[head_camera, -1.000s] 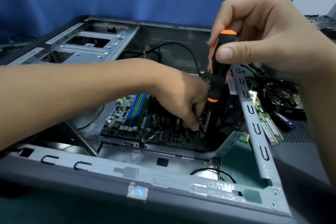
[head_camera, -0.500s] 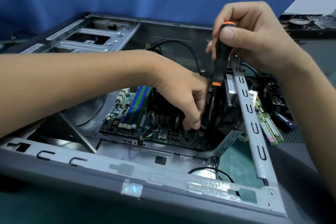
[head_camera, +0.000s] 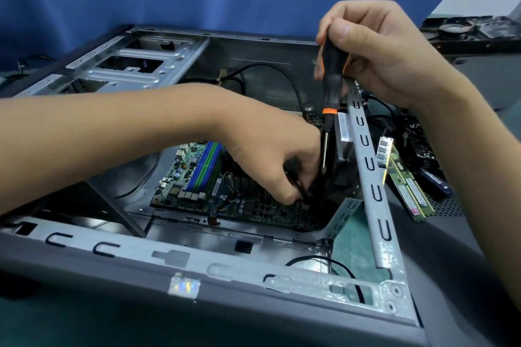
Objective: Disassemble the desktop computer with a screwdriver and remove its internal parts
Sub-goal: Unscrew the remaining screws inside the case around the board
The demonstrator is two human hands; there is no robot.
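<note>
- Desktop computer (head_camera: 197, 265) lies open on its side, giving access to the motherboard (head_camera: 197, 175).
- Right hand (head_camera: 386, 53) grips the screwdriver (head_camera: 332, 65) upright, tip down.
- Left hand (head_camera: 270, 160) curls beside the shaft, probably steadying it; grasp unclear.

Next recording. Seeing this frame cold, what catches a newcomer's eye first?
The right hand, upper centre-right, grips a black-and-orange screwdriver upright, its shaft pointing down into the open computer case. The left hand reaches in from the left, fingers curled low beside the shaft, above the motherboard with blue and green memory slots. Loose memory sticks lie outside the case, on the right.
</note>
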